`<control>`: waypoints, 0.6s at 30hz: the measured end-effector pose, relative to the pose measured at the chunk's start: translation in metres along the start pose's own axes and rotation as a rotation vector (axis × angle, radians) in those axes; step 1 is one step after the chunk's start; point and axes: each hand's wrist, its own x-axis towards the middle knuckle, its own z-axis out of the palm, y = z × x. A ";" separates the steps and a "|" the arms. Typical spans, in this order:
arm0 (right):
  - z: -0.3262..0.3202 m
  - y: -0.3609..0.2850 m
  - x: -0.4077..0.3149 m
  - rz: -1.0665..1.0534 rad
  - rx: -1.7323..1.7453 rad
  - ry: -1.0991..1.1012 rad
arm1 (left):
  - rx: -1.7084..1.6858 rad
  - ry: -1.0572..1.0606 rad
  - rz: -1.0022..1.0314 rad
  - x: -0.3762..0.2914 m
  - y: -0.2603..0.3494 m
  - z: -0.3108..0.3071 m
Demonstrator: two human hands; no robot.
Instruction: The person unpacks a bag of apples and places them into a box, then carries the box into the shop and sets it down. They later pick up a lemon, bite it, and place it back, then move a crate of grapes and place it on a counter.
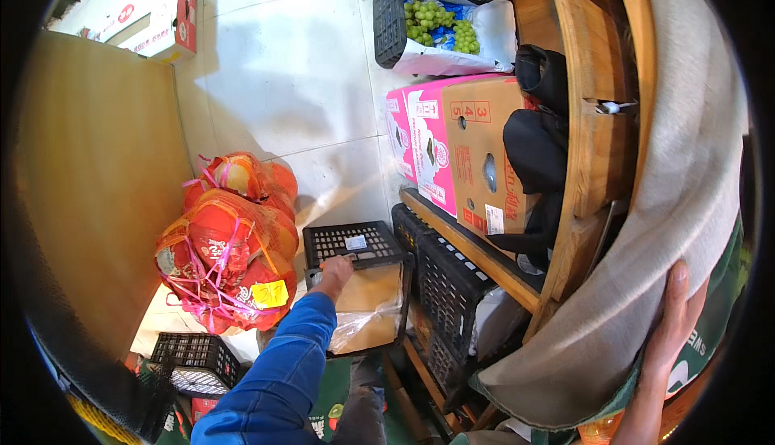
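My left hand point(336, 271), at the end of a blue sleeve, grips the near side rim of a black plastic crate point(348, 236). Brown cardboard and clear plastic film point(368, 312) show inside that crate. On the right, my right hand point(675, 318) presses against a grey cloth point(629, 263) with a green edge, its thumb on the cloth; the other fingers are mostly hidden. The cloth hangs over a wooden stand.
Orange net bags of red-wrapped round goods point(230, 245) stand left of the crate. Cardboard cartons point(478, 154), a crate of green grapes point(448, 24) and black crates point(454, 287) line the wooden stand point(581, 142). Another black crate point(194, 363) sits lower left.
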 end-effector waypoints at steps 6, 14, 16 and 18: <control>0.010 -0.001 0.000 -0.010 0.003 -0.002 | -0.030 -0.012 -0.170 0.034 -0.067 -0.080; 0.013 0.009 -0.002 -0.013 0.060 0.016 | 0.019 0.286 -0.154 0.072 -0.131 -0.191; 0.011 0.006 -0.001 -0.006 0.030 0.016 | 0.179 0.342 -0.122 0.069 -0.153 -0.221; 0.010 0.002 -0.001 -0.007 0.008 -0.010 | 0.189 0.438 -0.168 0.061 -0.173 -0.238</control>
